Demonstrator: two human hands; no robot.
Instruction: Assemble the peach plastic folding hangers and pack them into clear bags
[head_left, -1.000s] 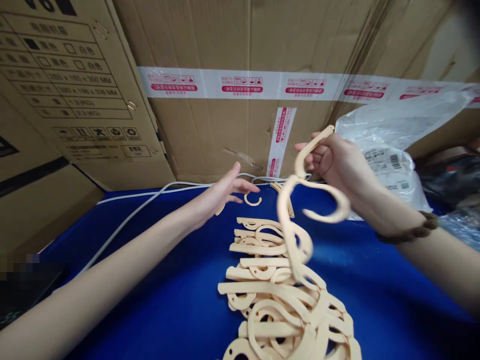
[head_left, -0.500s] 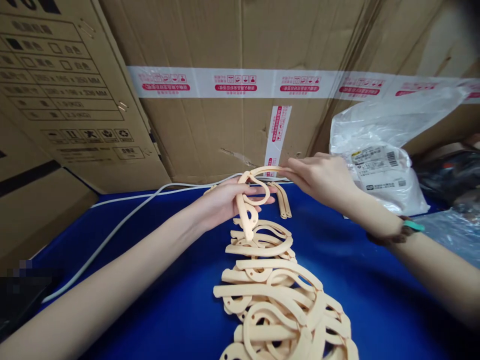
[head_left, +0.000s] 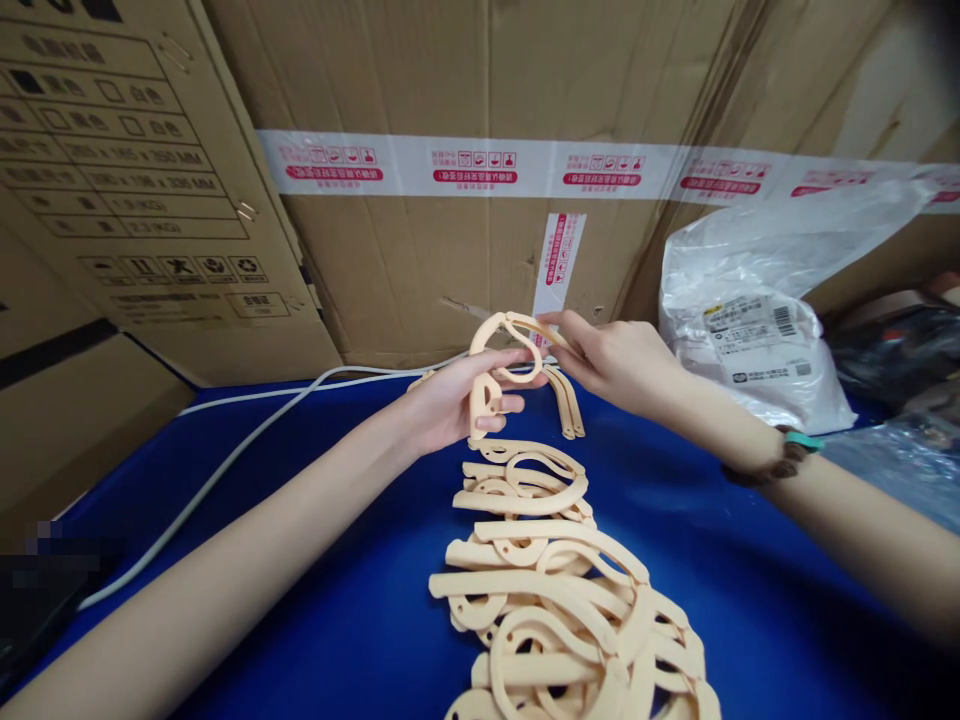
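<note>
A beige folding clothes hanger (head_left: 486, 332) is held up between both hands, its two arms bent down from the centre joint. My left hand (head_left: 444, 402) is closed around its left arm, with the thumb across it and the lower fingers partly extended. My right hand (head_left: 626, 362) pinches the end of the other arm, and the fingers hide that tip. Just below lies a long overlapping row of similar beige hangers (head_left: 525, 583), running toward me. Behind the held hanger, another folded hanger (head_left: 568, 405) rests on the blue surface, its upper end partly hidden.
Cardboard boxes (head_left: 420, 270) stand along the back and left of the blue surface (head_left: 360, 600). A white cable (head_left: 225, 455) runs along the left and back. On the right sit a white plastic bag (head_left: 772, 350) with a label and clear plastic wrap (head_left: 900, 470).
My right hand has moved left and slightly down with its hanger arm, so the hanger is more folded. Its centre joint has risen a little, and the left arm stands more upright.
</note>
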